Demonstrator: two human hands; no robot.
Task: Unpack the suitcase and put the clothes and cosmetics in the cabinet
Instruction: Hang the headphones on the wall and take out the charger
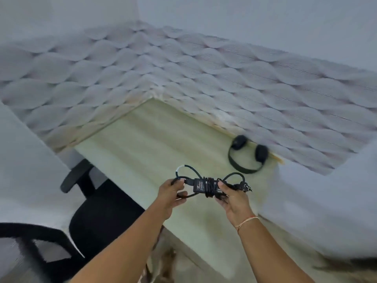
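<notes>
Both my hands hold a black power adapter (201, 185) with its cable wound round it, above a pale wooden desk (146, 144). My left hand (171, 193) grips the cable loop at the adapter's left end. My right hand (231, 198) grips the wrapped right end, and the plug (245, 187) sticks out past its fingers. A short cable end with a white tag (180, 168) curls up above my left hand. No suitcase, clothes, cosmetics or cabinet are in view.
Black headphones (245, 158) lie on the desk's far right, against the patterned wall (183, 74). A black office chair (98, 217) stands under the desk's left side. Part of another dark chair (30, 242) shows at bottom left.
</notes>
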